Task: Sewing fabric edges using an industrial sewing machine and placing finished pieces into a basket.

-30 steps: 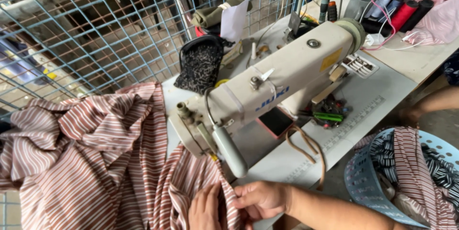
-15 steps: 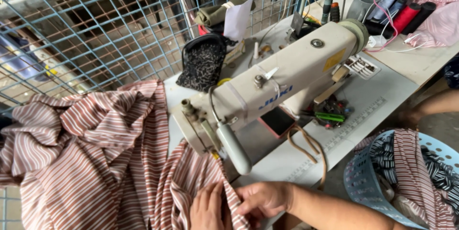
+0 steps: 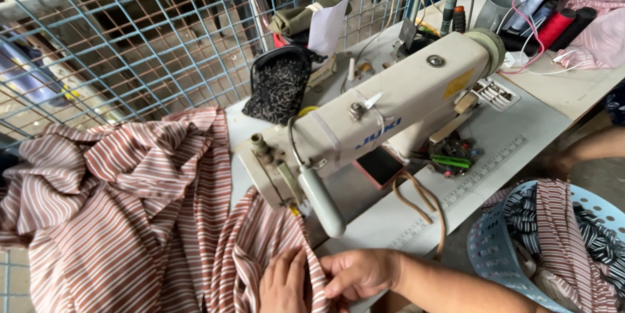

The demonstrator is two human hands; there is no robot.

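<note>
A cream industrial sewing machine stands on a white table. Brown-and-white striped fabric is heaped to the left of it and runs under the needle end. My left hand lies flat on the fabric at the bottom edge of the view. My right hand pinches a fold of the same fabric right beside it, below the machine head. My right forearm stretches off to the lower right.
A light blue perforated basket with striped cloth sits at the lower right. A black speckled pouch, thread spools, green-handled tools and a wire mesh fence are behind. Another person's arm shows at the right edge.
The view has shifted slightly. Both hands stay on the striped fabric below the machine head, and have edged a little closer together.
</note>
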